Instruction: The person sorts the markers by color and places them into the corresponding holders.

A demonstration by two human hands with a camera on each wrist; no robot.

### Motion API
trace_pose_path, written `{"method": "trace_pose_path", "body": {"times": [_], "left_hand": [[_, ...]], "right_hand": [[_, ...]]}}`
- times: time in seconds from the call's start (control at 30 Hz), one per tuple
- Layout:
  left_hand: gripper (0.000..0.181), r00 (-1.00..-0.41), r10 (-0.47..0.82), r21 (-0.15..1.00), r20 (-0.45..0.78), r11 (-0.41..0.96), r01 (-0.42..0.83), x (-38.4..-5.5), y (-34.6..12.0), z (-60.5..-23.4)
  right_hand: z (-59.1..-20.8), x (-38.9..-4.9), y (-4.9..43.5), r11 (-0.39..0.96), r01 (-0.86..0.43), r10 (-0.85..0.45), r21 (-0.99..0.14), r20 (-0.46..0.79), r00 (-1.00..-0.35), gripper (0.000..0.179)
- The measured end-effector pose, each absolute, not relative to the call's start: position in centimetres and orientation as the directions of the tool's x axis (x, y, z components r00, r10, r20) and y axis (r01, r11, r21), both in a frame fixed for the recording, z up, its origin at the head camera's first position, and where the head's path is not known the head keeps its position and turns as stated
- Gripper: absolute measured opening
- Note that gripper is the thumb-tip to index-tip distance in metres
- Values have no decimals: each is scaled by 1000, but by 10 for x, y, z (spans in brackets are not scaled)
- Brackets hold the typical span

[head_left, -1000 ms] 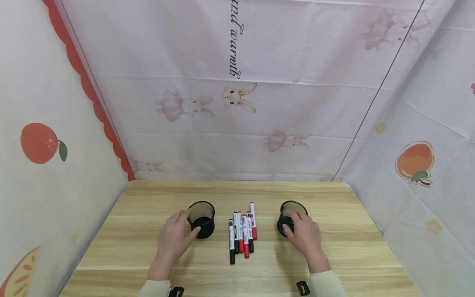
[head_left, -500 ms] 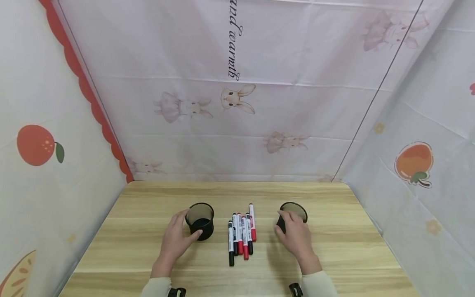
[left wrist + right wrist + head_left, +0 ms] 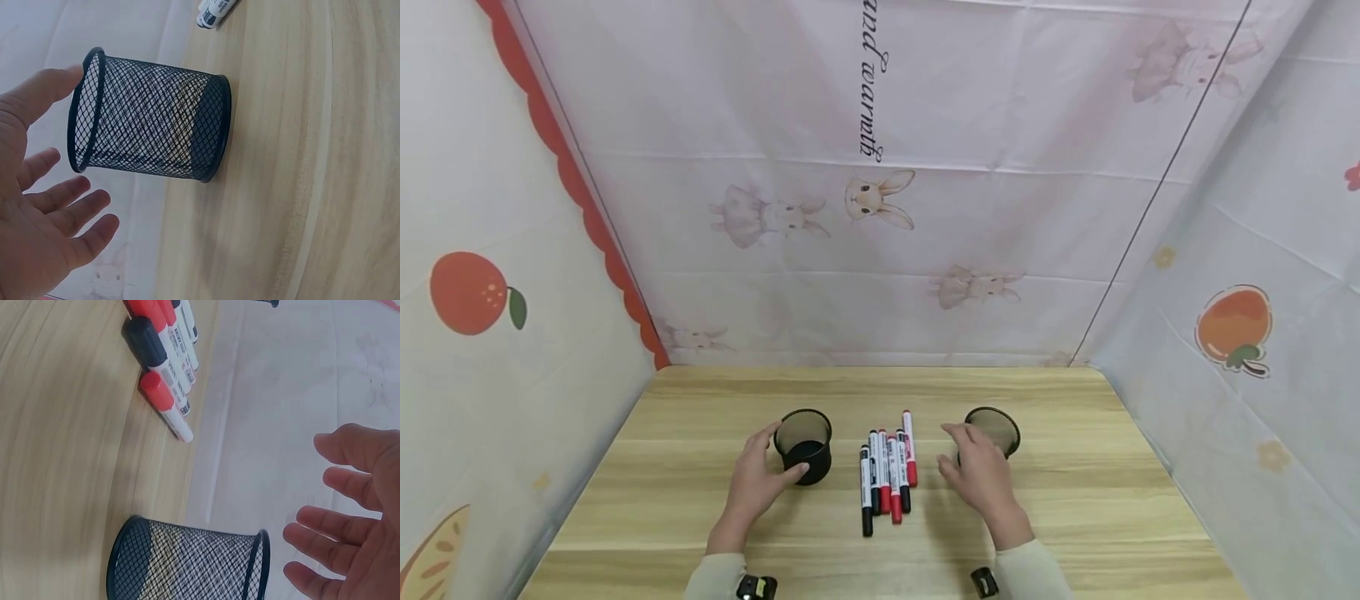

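Note:
A black mesh pen holder (image 3: 812, 442) stands upright on the left of the table, with my left hand (image 3: 754, 479) beside it. In the left wrist view the thumb (image 3: 47, 90) lies right at the holder's rim, while the other fingers are spread below it. My right hand (image 3: 983, 477) hovers at the near left side of a second mesh pen holder (image 3: 1002, 427), partly hiding it. Its fingers are loosely extended and hold nothing. Between the holders lies a row of several whiteboard markers (image 3: 893, 475), with red and black caps.
The wooden table (image 3: 662, 492) meets a printed cloth backdrop (image 3: 820, 325) at its far edge. Patterned cloth walls rise at the left (image 3: 550, 400) and right (image 3: 1210, 433). Each wrist carries a small dark device.
My right hand has moved left from over the right pen holder toward the markers. The left hand stays beside its holder, nearly still; holders and markers keep their places.

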State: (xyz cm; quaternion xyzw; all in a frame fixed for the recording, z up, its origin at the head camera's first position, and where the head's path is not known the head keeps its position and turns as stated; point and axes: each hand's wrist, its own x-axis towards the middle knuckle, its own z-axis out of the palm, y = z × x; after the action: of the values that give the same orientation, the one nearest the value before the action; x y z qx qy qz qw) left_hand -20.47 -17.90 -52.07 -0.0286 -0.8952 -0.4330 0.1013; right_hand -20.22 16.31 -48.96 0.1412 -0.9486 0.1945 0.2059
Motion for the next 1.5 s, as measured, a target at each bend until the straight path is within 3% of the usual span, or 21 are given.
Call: {"method": "trace_pose_path", "body": {"times": [0.3, 0.6, 0.9, 1.13, 1.5], "left_hand": [[86, -981, -50, 817, 187, 563, 127, -212, -181, -526], [100, -992, -26, 874, 121, 476, 94, -217, -183, -527], [107, -999, -18, 931, 45, 364, 35, -218, -185, -534], [103, -999, 31, 955, 28, 293, 36, -224, -186, -534], [104, -999, 48, 951, -22, 309, -6, -232, -189, -536]], "right_hand": [[-491, -205, 157, 859, -387, -220, -336, 439, -871, 45], [-500, -207, 151, 810, -393, -212, -435, 407, -888, 43], [-512, -209, 149, 803, -417, -233, -425, 421, -877, 43], [-518, -217, 146, 795, -364, -215, -485, 337, -917, 45], [-533, -228, 140, 737, -289, -183, -611, 230, -956, 49]]}}
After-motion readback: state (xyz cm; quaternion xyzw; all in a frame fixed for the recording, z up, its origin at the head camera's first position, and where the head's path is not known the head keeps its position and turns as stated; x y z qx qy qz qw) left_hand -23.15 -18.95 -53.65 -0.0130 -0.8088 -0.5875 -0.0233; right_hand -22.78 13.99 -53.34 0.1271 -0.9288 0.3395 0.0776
